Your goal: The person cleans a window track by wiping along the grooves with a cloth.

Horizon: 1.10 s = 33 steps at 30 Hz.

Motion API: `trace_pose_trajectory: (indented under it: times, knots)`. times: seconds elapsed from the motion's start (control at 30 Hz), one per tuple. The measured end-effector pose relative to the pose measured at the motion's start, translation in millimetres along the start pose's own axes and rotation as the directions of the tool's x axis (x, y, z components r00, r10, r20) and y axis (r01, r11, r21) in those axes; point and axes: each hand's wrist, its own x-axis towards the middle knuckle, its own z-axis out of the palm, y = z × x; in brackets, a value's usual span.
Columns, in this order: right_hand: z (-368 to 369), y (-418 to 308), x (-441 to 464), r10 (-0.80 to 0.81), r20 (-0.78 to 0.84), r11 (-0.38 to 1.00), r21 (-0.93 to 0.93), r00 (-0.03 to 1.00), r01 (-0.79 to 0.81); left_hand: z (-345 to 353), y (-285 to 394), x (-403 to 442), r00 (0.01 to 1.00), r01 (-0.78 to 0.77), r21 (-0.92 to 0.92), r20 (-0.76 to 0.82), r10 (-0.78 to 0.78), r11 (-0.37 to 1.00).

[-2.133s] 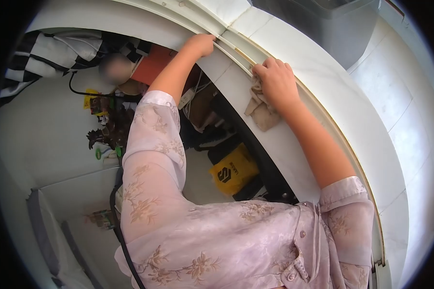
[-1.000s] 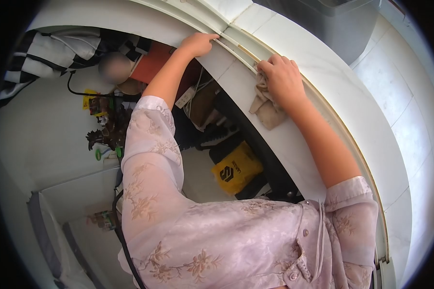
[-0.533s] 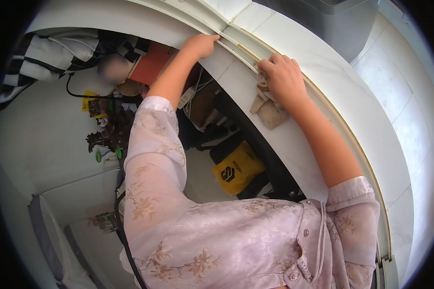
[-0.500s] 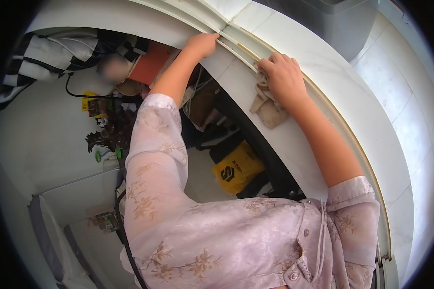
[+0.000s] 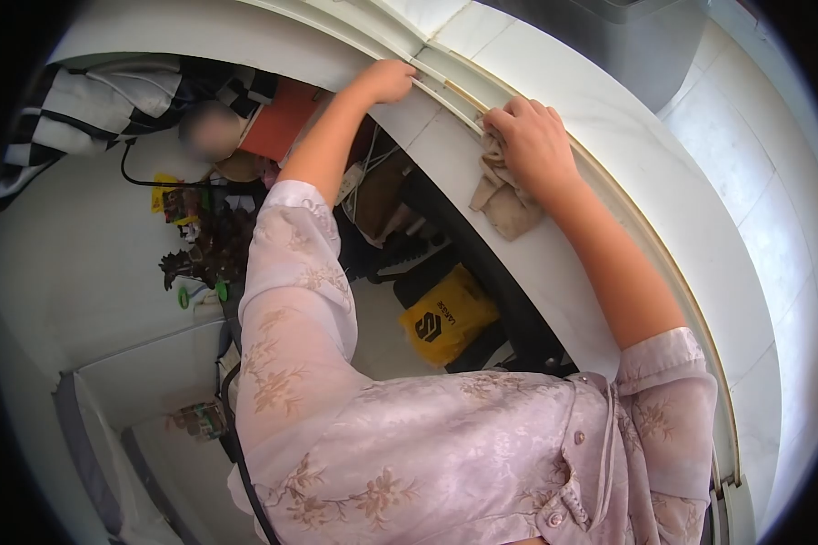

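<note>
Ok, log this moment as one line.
left hand: at rail | right hand: holding cloth, at rail | cloth: loose end over white ledge

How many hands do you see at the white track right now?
2: the left hand, fingertips at the white track, and the right hand farther along it, holding a beige cloth. No other hand shows.

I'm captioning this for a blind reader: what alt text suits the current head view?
A bare right hand holds a crumpled beige cloth at a track running along a white ledge, while the left hand is at the same track. Lower in view: a yellow item with a black logo.
</note>
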Motion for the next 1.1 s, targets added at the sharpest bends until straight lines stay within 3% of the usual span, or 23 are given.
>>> trace_pose_trajectory:
  times: [0.03,0.07,0.1,0.23,0.3,0.4,0.43,0.47,0.5,0.53,0.6,0.67,0.8,0.87,0.9,0.93,0.97,1.0,1.07,1.1]
  knots:
    - [0.2,0.1,0.4,0.006,0.009,1.000,0.000,1.000,-0.006,-1.5,-6.2,0.0,1.000,-0.001,0.000,-0.002,0.001,1.000]
    - [-0.5,-0.3,0.7,0.004,0.008,1.000,-0.002,1.000,-0.004,-3.3,-15.6,-0.1,0.997,-0.025,-0.292,-0.076,0.003,0.956]
    - [-1.1,-0.5,0.5,0.000,0.003,1.000,0.007,1.000,0.000,-2.7,-22.3,-0.4,0.989,-0.068,-0.556,-0.146,-0.017,0.828]
    - [-3.8,-1.4,1.1,0.021,0.034,1.000,0.018,0.999,-0.022,12.2,-17.5,-27.2,0.948,-0.156,-0.735,-0.298,-0.108,0.660]
    - [-5.3,-2.4,1.6,0.022,0.037,0.999,0.025,0.999,-0.023,29.4,-13.4,-30.3,0.919,-0.207,-0.902,-0.312,-0.240,0.379]
    - [-6.3,-3.2,2.0,0.023,0.039,1.000,0.018,0.999,-0.024,45.1,-16.2,-26.5,0.920,-0.166,-0.900,-0.288,-0.264,0.402]
    - [-5.6,-3.5,2.3,0.029,0.036,1.000,0.007,0.999,-0.029,42.0,-15.2,-24.3,0.896,-0.108,-0.672,-0.384,-0.221,0.732]
    - [-5.2,-3.4,3.0,0.030,0.038,1.000,0.004,0.999,-0.030,38.6,-13.6,-21.5,0.897,-0.109,-0.675,-0.383,-0.220,0.730]
    - [-5.6,-3.6,2.7,0.023,0.026,1.000,-0.001,0.999,-0.023,34.3,-10.8,-17.5,0.917,0.010,-0.418,-0.359,-0.175,0.908]
    - [-5.3,-3.7,2.1,0.016,0.014,1.000,-0.005,1.000,-0.016,27.3,-5.6,-16.6,0.936,0.111,-0.110,-0.321,-0.142,0.988]
    - [-4.0,-2.9,2.4,0.011,0.011,1.000,-0.007,1.000,-0.011,20.8,-5.3,-8.5,0.954,0.142,-0.035,-0.263,-0.146,0.989]
    - [-5.3,-1.2,4.0,0.006,0.003,1.000,-0.009,1.000,-0.006,17.6,-8.5,2.1,0.969,0.120,0.158,-0.235,-0.081,0.980]
    - [-5.4,-2.4,3.1,0.001,0.009,1.000,0.011,1.000,-0.001,20.0,-20.9,9.1,0.973,0.004,0.178,-0.228,0.038,0.984]
    - [-5.3,-1.0,2.4,-0.021,-0.016,1.000,0.001,1.000,0.021,10.6,-13.1,-1.1,0.979,-0.188,-0.220,0.038,0.201,0.957]
    - [-5.4,-1.5,2.4,-0.008,-0.003,1.000,0.004,1.000,0.008,9.0,-9.5,-6.3,0.979,-0.188,-0.219,0.040,0.201,0.957]
    - [-5.8,-2.1,2.6,0.004,0.010,1.000,0.005,1.000,-0.004,8.0,-5.5,-11.8,0.991,-0.104,-0.568,0.015,0.136,0.816]
    - [-6.3,-2.2,2.4,0.004,0.008,1.000,0.005,1.000,-0.004,7.7,-2.1,-17.2,0.998,-0.023,-0.835,0.015,0.065,0.550]
    - [-6.1,-2.0,2.4,0.002,0.003,1.000,0.001,1.000,-0.002,8.8,-0.2,-22.5,0.998,-0.026,-0.835,0.013,0.066,0.550]
    - [-5.4,-1.9,2.7,-0.009,-0.001,1.000,-0.007,1.000,0.009,13.2,1.4,-34.3,0.996,0.008,-0.995,0.017,0.087,0.101]
    - [-4.7,-2.2,2.9,-0.003,-0.018,1.000,0.009,1.000,0.004,15.2,1.8,-39.6,0.996,0.006,-0.995,0.014,0.084,0.097]
